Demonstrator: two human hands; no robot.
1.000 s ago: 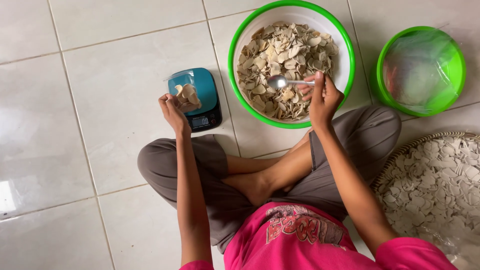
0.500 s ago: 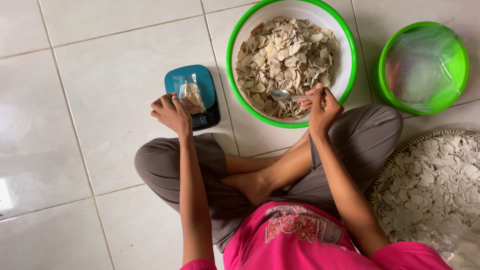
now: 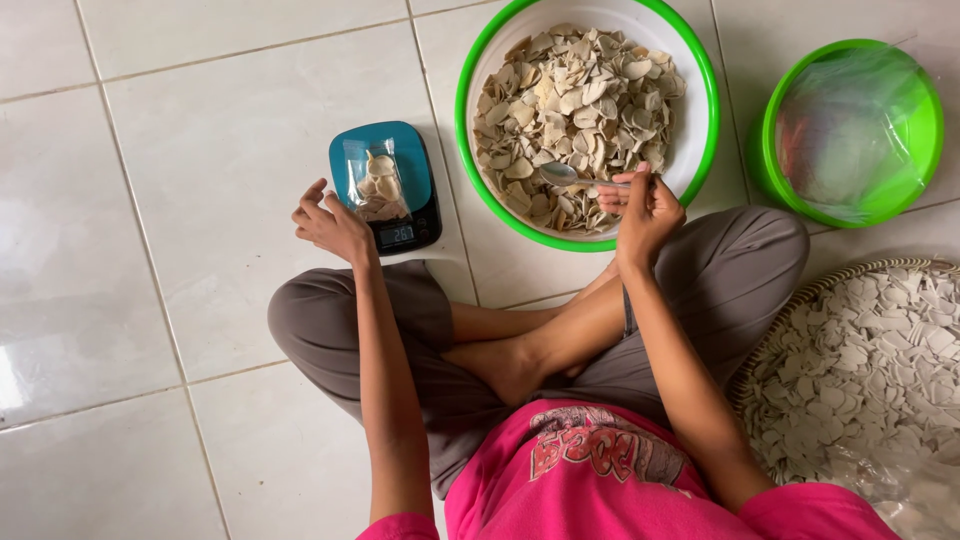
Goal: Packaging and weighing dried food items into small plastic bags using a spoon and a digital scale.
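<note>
— How many of each?
— Two bowls: one (image 3: 700,60) full of chips, a second (image 3: 925,150) film-covered. One scale (image 3: 420,160) with one bag (image 3: 378,185) on it, one tray (image 3: 800,300).
— The hands?
— The right hand (image 3: 645,205) pinches a spoon (image 3: 560,172) over the chips (image 3: 580,100). The left hand (image 3: 330,220) rests beside the scale, fingers loosely curled, empty.

Teal scale (image 3: 400,160), green-rimmed white bowl (image 3: 700,90) of beige chips (image 3: 570,100), pink shirt (image 3: 600,490).

spoon (image 3: 565,175): metal, held level over chips in bowl | bag (image 3: 378,187): clear, part-filled with chips, laid flat on teal scale (image 3: 345,165)
</note>
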